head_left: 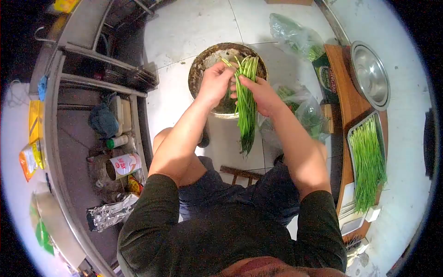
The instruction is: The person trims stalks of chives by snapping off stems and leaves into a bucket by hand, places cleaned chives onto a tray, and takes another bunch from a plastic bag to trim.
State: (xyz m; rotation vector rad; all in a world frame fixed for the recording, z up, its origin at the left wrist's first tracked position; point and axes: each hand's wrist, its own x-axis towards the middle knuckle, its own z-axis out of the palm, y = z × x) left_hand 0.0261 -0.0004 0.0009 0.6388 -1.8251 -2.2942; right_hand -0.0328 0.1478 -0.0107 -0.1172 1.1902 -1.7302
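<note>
My right hand (261,95) is closed around a bunch of garlic chives (247,108), with the pale stalk ends up and the long green leaves hanging down. At the left side of the bunch, my left hand (215,83) pinches a chive stalk near its pale end; its fingertips are partly hidden. Both hands are over a round, dirty-rimmed bucket (196,69) on the floor, whose inside is crusted and partly covered by my hands.
To the right, plastic bags of greens (310,113) lie near a wooden bench (347,92). On it are a metal bowl (370,76) and a tray with more chives (368,157). Shelves at left hold a can (124,165) and a foil roll (110,213).
</note>
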